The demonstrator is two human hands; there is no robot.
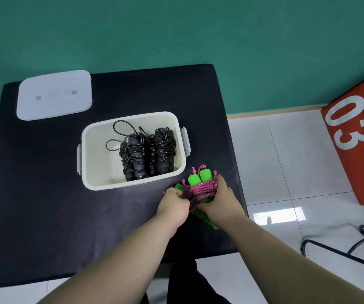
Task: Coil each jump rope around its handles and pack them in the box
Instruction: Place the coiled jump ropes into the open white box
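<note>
A cream plastic box (133, 185) stands open on the black table, holding two black jump ropes (147, 151) coiled around their foam handles. Just right of the box's near corner lies a jump rope with green handles (199, 177) and pink braided cord (200, 191) wound around them. My left hand (173, 205) pinches the pink cord at the bundle's left side. Around the right side of the same bundle curls my right hand (218, 199). Parts of the green handles are hidden under both hands.
The box's translucent white lid (54, 94) lies flat at the table's far left corner. An orange block marked 03 (356, 139) stands on the tiled floor to the right, with black cables (356, 244) near it. A green wall is behind the table.
</note>
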